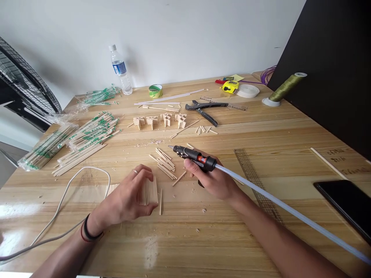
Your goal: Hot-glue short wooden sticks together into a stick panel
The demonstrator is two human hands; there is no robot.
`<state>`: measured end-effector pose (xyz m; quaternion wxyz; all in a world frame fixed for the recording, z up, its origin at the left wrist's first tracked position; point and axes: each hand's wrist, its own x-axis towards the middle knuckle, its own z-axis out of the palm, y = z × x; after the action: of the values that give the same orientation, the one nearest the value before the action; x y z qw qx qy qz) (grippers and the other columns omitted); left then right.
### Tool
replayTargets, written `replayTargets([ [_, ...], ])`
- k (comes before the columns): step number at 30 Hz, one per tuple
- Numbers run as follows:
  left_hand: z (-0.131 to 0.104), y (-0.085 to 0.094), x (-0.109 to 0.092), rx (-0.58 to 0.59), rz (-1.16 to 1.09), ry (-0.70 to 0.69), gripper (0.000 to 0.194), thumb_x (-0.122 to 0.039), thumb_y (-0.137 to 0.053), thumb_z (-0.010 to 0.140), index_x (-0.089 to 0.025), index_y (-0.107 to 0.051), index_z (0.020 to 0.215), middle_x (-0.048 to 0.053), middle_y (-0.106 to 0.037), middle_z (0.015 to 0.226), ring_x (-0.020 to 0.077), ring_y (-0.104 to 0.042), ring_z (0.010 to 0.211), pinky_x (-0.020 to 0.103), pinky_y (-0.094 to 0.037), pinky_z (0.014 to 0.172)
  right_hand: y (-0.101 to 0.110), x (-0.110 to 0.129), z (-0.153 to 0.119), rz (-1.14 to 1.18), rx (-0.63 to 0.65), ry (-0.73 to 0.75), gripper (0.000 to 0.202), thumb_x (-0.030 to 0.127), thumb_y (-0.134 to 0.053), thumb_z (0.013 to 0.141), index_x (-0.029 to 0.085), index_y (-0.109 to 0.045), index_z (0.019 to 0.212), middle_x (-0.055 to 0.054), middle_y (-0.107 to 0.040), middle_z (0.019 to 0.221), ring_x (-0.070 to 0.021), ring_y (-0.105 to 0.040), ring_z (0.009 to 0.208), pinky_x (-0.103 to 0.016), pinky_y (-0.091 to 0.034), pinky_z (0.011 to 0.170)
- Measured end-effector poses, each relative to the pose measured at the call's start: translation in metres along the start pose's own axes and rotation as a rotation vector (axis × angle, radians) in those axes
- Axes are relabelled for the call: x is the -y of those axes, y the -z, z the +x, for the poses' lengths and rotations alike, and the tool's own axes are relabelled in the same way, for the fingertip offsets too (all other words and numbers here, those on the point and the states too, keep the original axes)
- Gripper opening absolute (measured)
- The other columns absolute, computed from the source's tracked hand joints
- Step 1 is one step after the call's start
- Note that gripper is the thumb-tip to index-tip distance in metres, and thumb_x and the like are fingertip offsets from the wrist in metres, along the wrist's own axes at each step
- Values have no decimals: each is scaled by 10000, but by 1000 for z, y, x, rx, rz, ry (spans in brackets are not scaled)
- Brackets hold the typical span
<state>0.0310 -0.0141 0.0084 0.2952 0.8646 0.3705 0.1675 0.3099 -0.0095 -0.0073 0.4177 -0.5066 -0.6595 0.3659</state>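
My right hand (pixel 216 179) is wrapped round a black hot glue gun (pixel 194 157), its nozzle pointing left. A long translucent glue stick (pixel 278 200) runs out of its back. My left hand (pixel 130 197) curves over a flat row of short wooden sticks (pixel 149 192) lying side by side, fingers at the far end and thumb at the near end. Part of that row is hidden under the palm. One loose wooden stick (pixel 161 201) lies just right of the row. Beyond both hands is a small pile of cut sticks (pixel 165 164).
Small stick assemblies (pixel 166 120) stand farther back, beside a black pipe cutter (pixel 205 110). Wrapped chopsticks (pixel 92 131) lie at the left, near a white cable (pixel 68 185). A clear ruler (pixel 256 181) and a phone (pixel 344 206) are at the right. A water bottle (pixel 121 71) stands by the wall.
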Motion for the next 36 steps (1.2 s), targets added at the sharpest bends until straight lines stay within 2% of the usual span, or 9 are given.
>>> replayTargets([
  [3,-1,3,3,-154,-61,22,456,-228,-773,851,-245,-454,1176,70,-550,1215,232,-577,1098,365,-500,945,4,-4,-3,138,98,-76,539,692,-509,992,213,-605,764,-11,-584,677,-173,-538,631,-311,-423,591],
  [5,-1,4,3,-237,-113,11,459,-251,-768,877,-251,-456,1214,77,-546,1236,235,-563,1139,375,-480,978,7,-7,-6,248,171,-67,576,724,-510,975,204,-649,769,-30,-614,707,-189,-580,675,-328,-459,639],
  [8,-1,4,2,-286,-194,12,487,-290,-766,889,-259,-471,1276,86,-531,1258,242,-547,1160,379,-469,982,9,-8,-8,357,271,-24,590,730,-538,957,195,-663,743,-41,-627,719,-193,-592,694,-337,-471,666],
  [16,-5,5,-4,-248,-156,7,688,-185,-777,817,-287,-420,1396,99,-504,1313,284,-513,1222,427,-457,1032,10,-2,-9,376,432,-19,574,747,-637,886,187,-660,763,-23,-599,668,-173,-546,622,-311,-398,575],
  [22,-4,5,-5,-260,-177,-1,652,-165,-745,821,-272,-444,1390,101,-510,1291,288,-508,1210,441,-457,1046,8,7,-5,358,514,29,573,737,-611,911,191,-628,737,-1,-559,665,-147,-492,604,-297,-351,545],
  [36,-4,6,-7,-258,-211,-23,633,-163,-739,828,-276,-449,1378,95,-501,1269,290,-509,1210,438,-467,1025,7,10,-4,377,546,20,543,697,-643,906,190,-594,719,33,-429,662,-126,-372,594,-287,-268,519],
])
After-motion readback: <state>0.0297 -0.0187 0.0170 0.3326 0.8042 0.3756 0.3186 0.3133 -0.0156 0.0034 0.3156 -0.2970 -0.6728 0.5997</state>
